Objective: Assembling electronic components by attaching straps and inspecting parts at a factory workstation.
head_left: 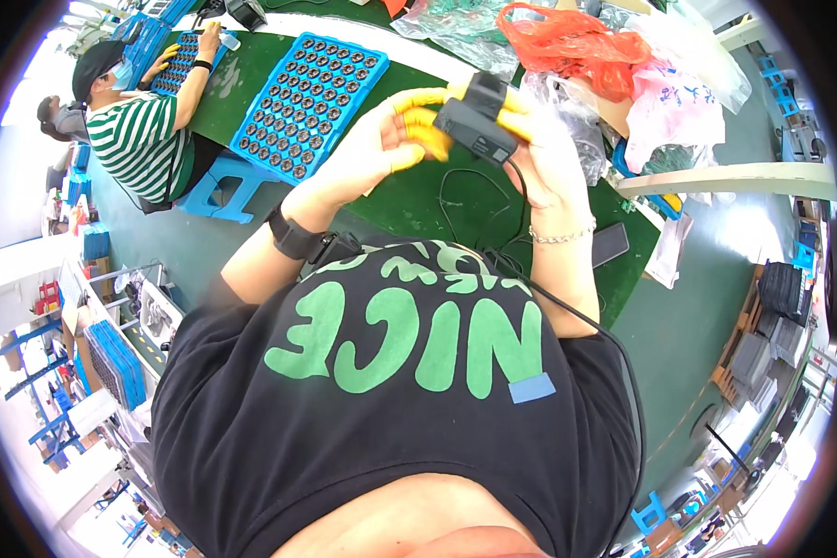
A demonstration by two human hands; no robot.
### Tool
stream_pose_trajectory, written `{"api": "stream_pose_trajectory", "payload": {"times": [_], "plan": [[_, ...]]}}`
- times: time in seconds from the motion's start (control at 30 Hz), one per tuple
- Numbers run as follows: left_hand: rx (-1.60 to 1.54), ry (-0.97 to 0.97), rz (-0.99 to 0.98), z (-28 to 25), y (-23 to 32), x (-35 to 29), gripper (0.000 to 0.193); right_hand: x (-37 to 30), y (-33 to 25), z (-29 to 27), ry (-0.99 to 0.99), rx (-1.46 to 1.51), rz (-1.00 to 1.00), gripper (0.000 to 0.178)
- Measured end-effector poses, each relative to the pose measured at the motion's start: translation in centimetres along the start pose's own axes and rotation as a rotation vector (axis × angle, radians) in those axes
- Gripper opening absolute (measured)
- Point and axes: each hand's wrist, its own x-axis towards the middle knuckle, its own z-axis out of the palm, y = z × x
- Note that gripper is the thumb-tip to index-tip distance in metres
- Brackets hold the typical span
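Observation:
In front of my chest, my right hand (pixel 541 144) holds a black box-shaped device (pixel 475 132) with a pale label and a thin black cable leading down from it. A black band-like piece (pixel 485 94) sits at its upper end. Yellow covers are on the fingers of both hands. My left hand (pixel 381 139) is just left of the device, its fingers bent and apart. One of its fingertips reaches the device's upper left side; whether it touches cannot be made out. Some left fingers are slightly blurred.
On the green table, a blue tray (pixel 378 61) carries rows of round dark parts. Red and clear plastic bags (pixel 577 51) pile up at the far right. A dark phone-like slab (pixel 610 244) lies near my right forearm. At far left, a co-worker (pixel 139 121) handles another tray.

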Motion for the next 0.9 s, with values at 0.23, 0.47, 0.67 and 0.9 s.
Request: {"api": "stream_pose_trajectory", "payload": {"times": [0.23, 0.47, 0.67, 0.9], "plan": [[0.406, 0.379, 0.203, 0.7, 0.7, 0.2, 0.058, 0.9, 0.8, -1.0, 0.133, -1.242, -0.453, 0.021], [-0.073, 0.201, 0.205, 0.4, 2.1, 1.1, 0.03, -1.6, 2.5, 3.1, -0.091, -1.441, -1.042, 0.031], [0.249, -0.06, 0.068, -0.7, 4.1, -0.2, 0.037, -4.0, 2.2, 3.5, -0.253, -1.598, -1.168, 0.028], [0.153, -0.186, -0.024, 0.5, 3.9, -0.1, 0.044, -4.7, 1.7, 3.0, -0.426, -1.548, -1.242, 0.022]]}}
